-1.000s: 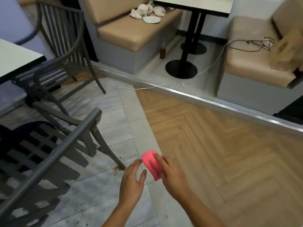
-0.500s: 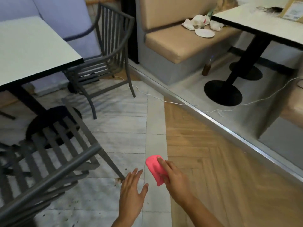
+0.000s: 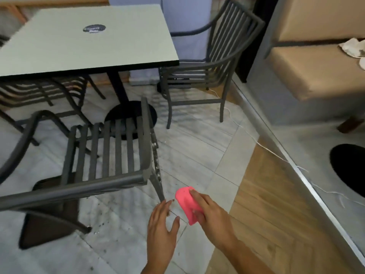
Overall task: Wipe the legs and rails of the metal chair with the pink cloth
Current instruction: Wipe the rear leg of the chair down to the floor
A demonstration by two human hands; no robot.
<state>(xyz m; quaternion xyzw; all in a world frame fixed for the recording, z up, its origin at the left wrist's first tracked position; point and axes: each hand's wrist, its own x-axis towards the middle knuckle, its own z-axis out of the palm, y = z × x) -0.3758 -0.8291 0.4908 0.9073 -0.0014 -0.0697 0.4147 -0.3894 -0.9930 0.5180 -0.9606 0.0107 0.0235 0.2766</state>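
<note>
I've got the pink cloth (image 3: 186, 205) folded small and pinched under the fingers of my right hand (image 3: 210, 213), low over the pale tile floor (image 3: 197, 147), just beside the seam where the tile meets the wood flooring (image 3: 262, 224). My left hand (image 3: 162, 227) is empty, fingers spread apart, fingertips right at the foot of the nearest chair leg (image 3: 158, 182). I can't tell whether they touch it.

That leg belongs to the metal chair (image 3: 110, 153) at the near edge of the table (image 3: 87, 38), and it looks speckled with grime up its length, so that's where I judge the wiping starts. The cloth isn't on the metal yet, it's just to the right of the leg.

What could go wrong? The wad is small, so I could easily rub skin along the leg instead of cloth, and only smear the dirt. Push too hard on a light chair and it may scoot across the tile toward the table base (image 3: 130, 117), so my free hand should brace it. There's grit on the tile near the foot; drag the cloth through it and I carry it onto the rails. And the thin white cord (image 3: 264, 147) along the floor step is one to keep clear of.
</note>
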